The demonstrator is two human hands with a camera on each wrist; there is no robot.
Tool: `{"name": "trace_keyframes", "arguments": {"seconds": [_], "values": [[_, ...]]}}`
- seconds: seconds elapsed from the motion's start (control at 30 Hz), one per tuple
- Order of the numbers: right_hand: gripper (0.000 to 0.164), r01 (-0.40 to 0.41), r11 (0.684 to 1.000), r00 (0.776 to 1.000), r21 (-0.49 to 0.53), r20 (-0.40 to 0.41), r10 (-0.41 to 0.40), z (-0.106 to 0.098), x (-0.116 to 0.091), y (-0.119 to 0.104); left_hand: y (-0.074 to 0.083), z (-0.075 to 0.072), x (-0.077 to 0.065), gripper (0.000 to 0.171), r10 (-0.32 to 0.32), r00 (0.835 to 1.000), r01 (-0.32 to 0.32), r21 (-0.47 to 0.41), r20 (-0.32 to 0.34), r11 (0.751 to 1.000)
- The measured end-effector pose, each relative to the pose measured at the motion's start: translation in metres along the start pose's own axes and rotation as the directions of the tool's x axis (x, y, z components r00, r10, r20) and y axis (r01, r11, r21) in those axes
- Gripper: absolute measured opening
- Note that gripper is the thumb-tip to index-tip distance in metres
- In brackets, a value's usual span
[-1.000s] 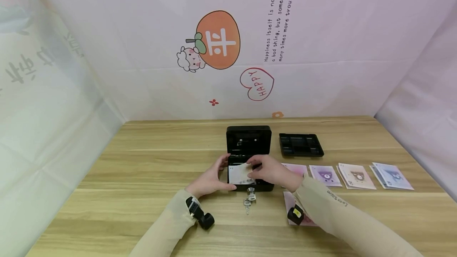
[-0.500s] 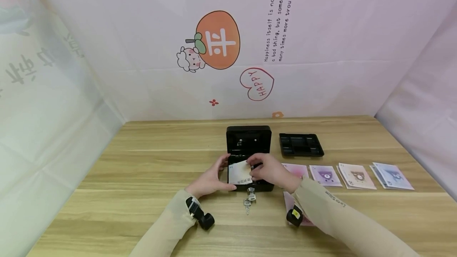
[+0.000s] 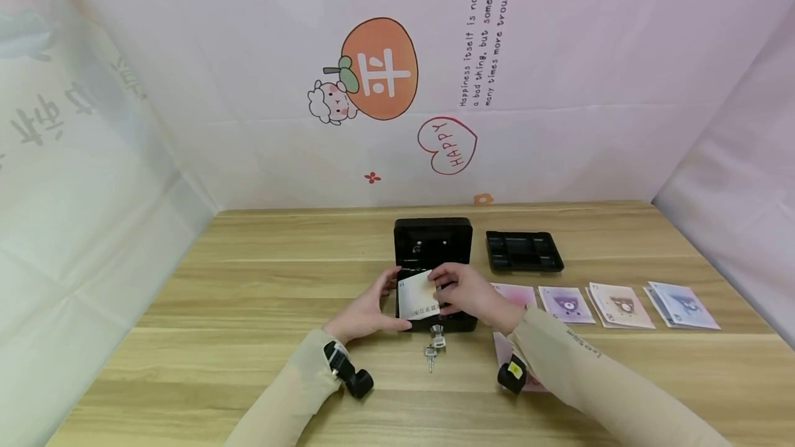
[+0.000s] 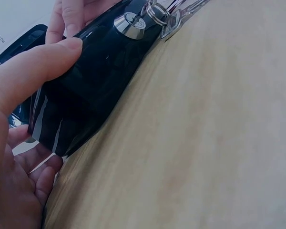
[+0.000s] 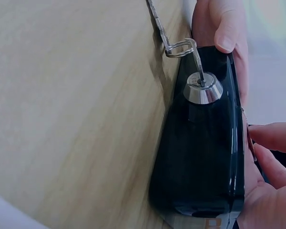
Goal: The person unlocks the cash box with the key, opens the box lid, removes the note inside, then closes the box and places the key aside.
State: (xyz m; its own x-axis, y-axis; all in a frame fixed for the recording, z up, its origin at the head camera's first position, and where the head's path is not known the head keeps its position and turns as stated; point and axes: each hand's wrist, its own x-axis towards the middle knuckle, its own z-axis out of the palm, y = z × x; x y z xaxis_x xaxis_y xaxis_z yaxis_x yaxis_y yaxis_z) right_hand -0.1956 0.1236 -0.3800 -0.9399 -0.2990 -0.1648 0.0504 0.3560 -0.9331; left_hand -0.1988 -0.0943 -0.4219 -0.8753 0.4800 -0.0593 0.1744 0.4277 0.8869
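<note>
Pale note (image 3: 415, 297): pinched by the right grip (image 3: 467, 295) at its right edge, tilted a bit, over the left part of the open black box (image 5: 200, 157); cannot tell if touching the bottom.
Right grip: thumb and fingers clamped on the pale note.
Left grip (image 3: 368, 312): clamped on the near left corner of the black box, thumb on the front rim, fingers at the side.
Black box: just right of the left grip, under the right grip, lid (image 3: 433, 241) up behind both.
Round lock (image 5: 203, 90): on the box front, between both grips, with a key in it.
Loose key (image 3: 430, 359): on the bench (image 3: 261, 288), nearer than both grips.
Black tray (image 3: 551, 269): behind the right grip, off to its right.
Row of notes, going right from the right grip: pink (image 3: 518, 293), purple (image 3: 566, 305), tan (image 3: 621, 306), blue (image 3: 686, 307).
Lower pink paper (image 3: 503, 350): nearer than the right grip, partly hidden by the sleeve (image 3: 559, 357).
</note>
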Motion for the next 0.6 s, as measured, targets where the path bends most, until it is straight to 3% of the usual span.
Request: {"name": "trace_keyframes", "arguments": {"seconds": [0.6], "values": [[0.033,0.007,0.996,1.000,0.092,0.007,-0.008,-0.019,-0.011,0.001,0.001,0.000,0.000,0.103,0.011,1.000,-0.011,0.006,-0.009,1.000]]}}
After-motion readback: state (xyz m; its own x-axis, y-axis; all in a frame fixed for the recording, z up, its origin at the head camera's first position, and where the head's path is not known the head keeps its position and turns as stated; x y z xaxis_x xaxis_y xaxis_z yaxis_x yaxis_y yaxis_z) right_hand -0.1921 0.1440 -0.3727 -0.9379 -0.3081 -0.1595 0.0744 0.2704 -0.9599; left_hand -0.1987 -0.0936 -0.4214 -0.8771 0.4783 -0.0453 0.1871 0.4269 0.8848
